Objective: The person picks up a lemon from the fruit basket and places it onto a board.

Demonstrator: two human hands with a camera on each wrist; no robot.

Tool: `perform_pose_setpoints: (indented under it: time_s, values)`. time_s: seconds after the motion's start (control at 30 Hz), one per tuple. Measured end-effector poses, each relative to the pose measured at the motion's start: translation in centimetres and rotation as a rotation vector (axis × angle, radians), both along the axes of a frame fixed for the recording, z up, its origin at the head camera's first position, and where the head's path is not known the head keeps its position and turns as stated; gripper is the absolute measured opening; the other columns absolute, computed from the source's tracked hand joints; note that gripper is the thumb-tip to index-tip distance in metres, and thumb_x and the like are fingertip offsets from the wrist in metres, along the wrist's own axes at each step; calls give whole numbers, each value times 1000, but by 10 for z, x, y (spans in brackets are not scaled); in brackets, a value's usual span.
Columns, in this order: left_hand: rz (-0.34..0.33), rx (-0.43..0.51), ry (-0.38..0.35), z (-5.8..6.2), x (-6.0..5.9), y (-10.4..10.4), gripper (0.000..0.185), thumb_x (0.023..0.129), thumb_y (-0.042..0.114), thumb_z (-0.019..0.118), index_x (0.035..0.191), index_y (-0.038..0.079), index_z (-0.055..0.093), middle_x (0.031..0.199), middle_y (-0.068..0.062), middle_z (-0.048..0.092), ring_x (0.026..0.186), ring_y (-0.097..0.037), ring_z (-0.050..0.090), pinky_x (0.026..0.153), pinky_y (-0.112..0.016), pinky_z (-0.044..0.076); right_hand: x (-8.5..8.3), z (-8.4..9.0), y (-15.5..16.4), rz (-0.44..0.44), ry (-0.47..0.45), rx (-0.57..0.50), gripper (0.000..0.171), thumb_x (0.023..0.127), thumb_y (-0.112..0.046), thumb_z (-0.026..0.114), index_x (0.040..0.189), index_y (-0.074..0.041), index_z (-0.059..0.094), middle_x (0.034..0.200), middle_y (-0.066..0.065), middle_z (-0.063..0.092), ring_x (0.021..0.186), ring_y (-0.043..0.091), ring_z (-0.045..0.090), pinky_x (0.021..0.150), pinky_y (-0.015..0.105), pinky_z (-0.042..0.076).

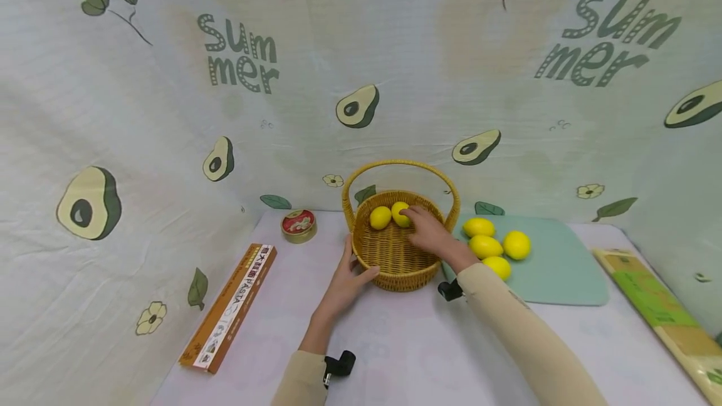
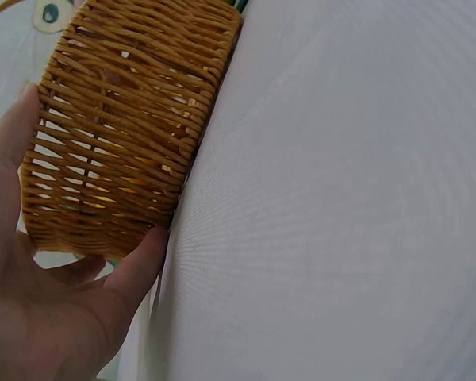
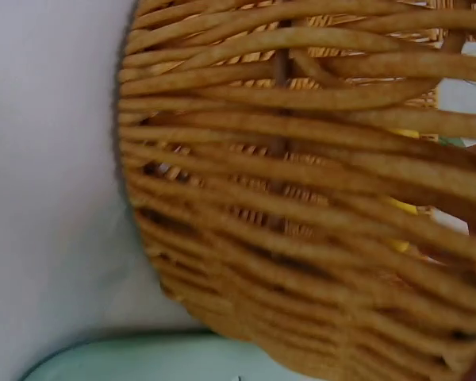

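A round woven basket with a tall arched handle stands near the back of the table. My left hand holds its front left side; in the left wrist view, thumb and fingers spread across the wicker wall. Over the basket's right rim reaches my right hand, its fingertips gripping a yellow lemon inside. Just left of that one, another lemon lies against the back wall. The right wrist view is mostly filled by the basket's weave, which hides most of the right hand.
Several lemons lie on a pale green board right of the basket. A round tin and a long pasta box are at the left. Along the right edge lies a green-and-tan packet. A printed cloth hangs behind.
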State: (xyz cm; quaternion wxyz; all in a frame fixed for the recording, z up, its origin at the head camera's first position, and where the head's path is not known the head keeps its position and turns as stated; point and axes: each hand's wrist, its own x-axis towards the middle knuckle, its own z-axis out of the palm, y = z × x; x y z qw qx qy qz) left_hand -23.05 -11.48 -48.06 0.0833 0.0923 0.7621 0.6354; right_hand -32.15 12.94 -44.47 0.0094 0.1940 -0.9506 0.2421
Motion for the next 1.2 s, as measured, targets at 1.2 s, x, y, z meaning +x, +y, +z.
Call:
perform_pose_setpoints:
  time_s: [1.2]
  values:
    - [53,-73,47,-33,-14,0,102,89,45,72,155,47,-7,168,6,-2,150,-38,26,119,-56,29,-4,-2,1,102,-137,71,61,92,-23,65,149,-9,47,157,23,37,145,44,33,117,60,30]
